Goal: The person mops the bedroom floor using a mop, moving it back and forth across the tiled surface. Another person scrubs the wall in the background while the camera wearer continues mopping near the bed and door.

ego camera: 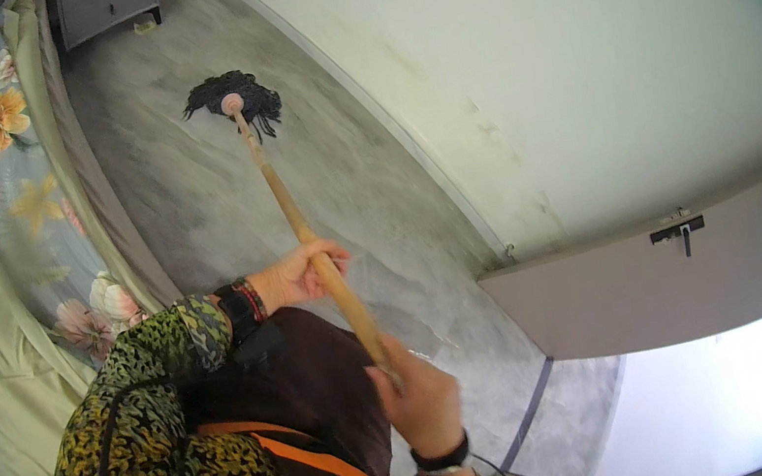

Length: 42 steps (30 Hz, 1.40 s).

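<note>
A string mop with a dark head [237, 96] and a wooden handle [287, 204] reaches away from me over the grey marbled floor [209, 190]. Its dark strands lie spread on the floor, around a pink round socket. Partway along the handle my left hand [304, 272] grips the wood, with beads and a black band at the wrist. Near the handle's close end my right hand [421, 396] is closed around it, slightly blurred. The very end of the handle is hidden in that hand.
Along the left runs a bed with a floral cover [15, 191] and hanging cloth. A grey cabinet [105, 9] stands at the far end, a small item [144, 25] by its leg. To the right are a pale wall [547, 62] and a door [644, 293] with a dark handle.
</note>
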Tool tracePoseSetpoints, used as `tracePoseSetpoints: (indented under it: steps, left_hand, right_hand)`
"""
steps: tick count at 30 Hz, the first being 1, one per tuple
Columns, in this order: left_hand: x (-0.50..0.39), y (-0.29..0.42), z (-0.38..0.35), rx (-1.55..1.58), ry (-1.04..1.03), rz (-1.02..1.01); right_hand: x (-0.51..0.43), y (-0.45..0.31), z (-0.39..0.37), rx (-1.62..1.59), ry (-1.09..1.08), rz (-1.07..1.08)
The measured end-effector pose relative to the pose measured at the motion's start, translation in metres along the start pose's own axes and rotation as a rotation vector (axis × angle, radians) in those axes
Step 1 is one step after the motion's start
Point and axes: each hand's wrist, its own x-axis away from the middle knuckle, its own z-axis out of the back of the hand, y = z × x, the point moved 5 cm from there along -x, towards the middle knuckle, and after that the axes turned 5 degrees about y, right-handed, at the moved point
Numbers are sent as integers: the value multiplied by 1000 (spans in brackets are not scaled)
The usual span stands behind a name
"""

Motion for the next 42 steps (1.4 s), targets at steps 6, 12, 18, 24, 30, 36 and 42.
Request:
tracePoseSetpoints:
  steps: [6, 12, 18, 24, 30, 36, 42]
  left_hand:
    - [-17, 14, 62, 107, 307, -190]
    - [-21, -49, 56, 103, 287, 17]
    - [-16, -84, 19, -36, 35, 232]
    - [18, -128, -26, -71, 16, 331]
    - [53, -159, -62, -141, -89, 489]
    - [52, -126, -60, -95, -156, 410]
    - [34, -89, -22, 80, -98, 197]
  right_hand:
    - [-18, 8, -120, -45, -191, 96]
    - [9, 47, -139, -119, -240, 84]
    - [61, 63, -55, -73, -292, -27]
    - [124, 54, 51, -122, -385, -195]
    - [127, 29, 112, -151, -343, -240]
    - [93, 5, 102, -193, -194, -132]
    - [73, 1, 47, -157, -345, -153]
